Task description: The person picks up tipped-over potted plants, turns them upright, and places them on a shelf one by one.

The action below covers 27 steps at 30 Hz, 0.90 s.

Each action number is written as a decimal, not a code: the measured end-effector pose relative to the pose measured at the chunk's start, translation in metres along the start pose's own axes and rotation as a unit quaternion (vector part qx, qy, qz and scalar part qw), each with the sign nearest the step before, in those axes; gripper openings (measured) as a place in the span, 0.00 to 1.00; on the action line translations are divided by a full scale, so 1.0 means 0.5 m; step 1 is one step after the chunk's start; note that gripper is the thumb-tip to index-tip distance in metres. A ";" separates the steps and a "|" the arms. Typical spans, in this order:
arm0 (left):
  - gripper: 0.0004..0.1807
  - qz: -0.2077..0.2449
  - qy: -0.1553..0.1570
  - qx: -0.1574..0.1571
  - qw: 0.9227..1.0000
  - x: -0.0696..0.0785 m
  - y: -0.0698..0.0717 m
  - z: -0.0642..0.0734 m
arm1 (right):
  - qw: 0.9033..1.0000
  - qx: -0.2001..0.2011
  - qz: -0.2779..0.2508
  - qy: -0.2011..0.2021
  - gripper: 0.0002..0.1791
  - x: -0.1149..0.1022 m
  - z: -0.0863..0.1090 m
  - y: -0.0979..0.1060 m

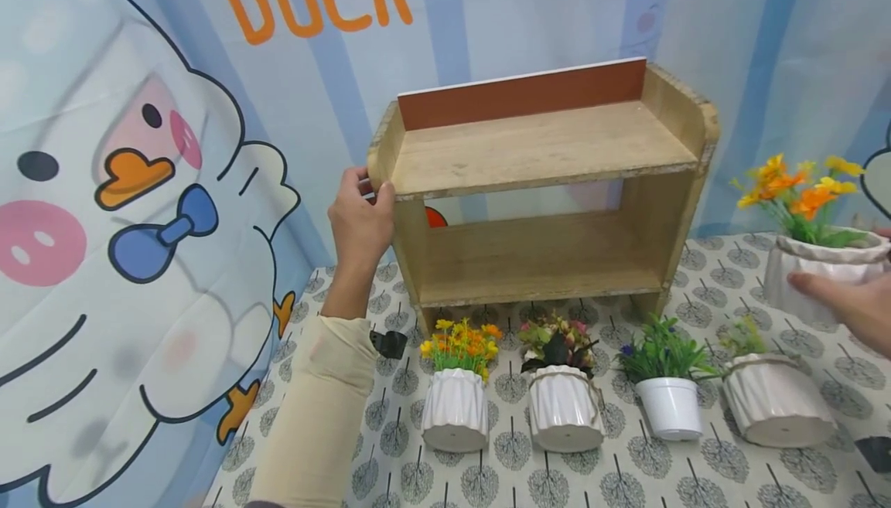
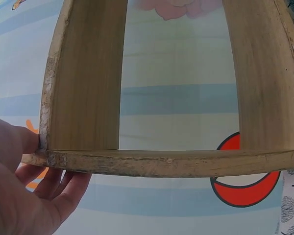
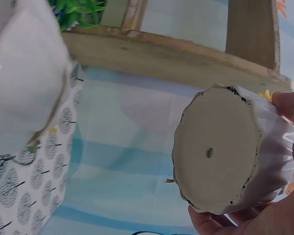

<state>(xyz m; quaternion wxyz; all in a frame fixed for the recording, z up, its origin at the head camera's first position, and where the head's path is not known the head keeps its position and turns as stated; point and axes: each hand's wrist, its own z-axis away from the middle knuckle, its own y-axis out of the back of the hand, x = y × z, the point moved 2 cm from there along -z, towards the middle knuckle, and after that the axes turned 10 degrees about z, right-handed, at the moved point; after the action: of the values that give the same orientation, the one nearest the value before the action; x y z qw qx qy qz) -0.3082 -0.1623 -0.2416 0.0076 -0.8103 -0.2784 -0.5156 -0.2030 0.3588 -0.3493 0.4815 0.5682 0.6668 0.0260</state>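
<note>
A two-level wooden shelf (image 1: 543, 260) stands on the patterned cloth. My left hand (image 1: 360, 218) grips its left side panel near the upper board, thumb on one face and fingers round the other, as the left wrist view shows. At the far right, my right hand (image 1: 852, 303) holds a white fluted flowerpot (image 1: 800, 280) with orange and yellow flowers (image 1: 803, 191), raised above the cloth. The right wrist view shows this pot's underside (image 3: 218, 147) with a small central hole, the hand round its side.
In front of the shelf stand a pot with yellow-orange flowers (image 1: 455, 411), a pot with pink flowers and dark leaves (image 1: 565, 407), a smaller smooth pot with green leaves (image 1: 670, 407), and a wide pot (image 1: 776, 404). A duck-printed backdrop (image 1: 334, 106) hangs behind.
</note>
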 end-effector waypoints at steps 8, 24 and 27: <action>0.22 0.002 -0.001 0.001 1.000 0.002 -0.002 -0.001 | 1.000 0.006 -0.022 0.000 0.48 -0.056 -0.009 0.015; 0.23 -0.009 0.009 0.001 1.000 0.000 0.000 -0.006 | 0.999 -0.020 -0.049 -0.008 0.48 -0.123 -0.040 0.043; 0.22 -0.009 0.009 0.001 1.000 -0.001 0.000 -0.008 | 0.999 -0.019 -0.044 -0.004 0.48 -0.138 -0.044 0.047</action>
<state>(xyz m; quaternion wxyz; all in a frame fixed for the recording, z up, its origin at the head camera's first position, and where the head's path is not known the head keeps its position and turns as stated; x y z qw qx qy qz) -0.3116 -0.1639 -0.2404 0.0064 -0.8031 -0.2859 -0.5227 -0.2083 0.3244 -0.2818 0.4960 0.5292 0.6882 0.0155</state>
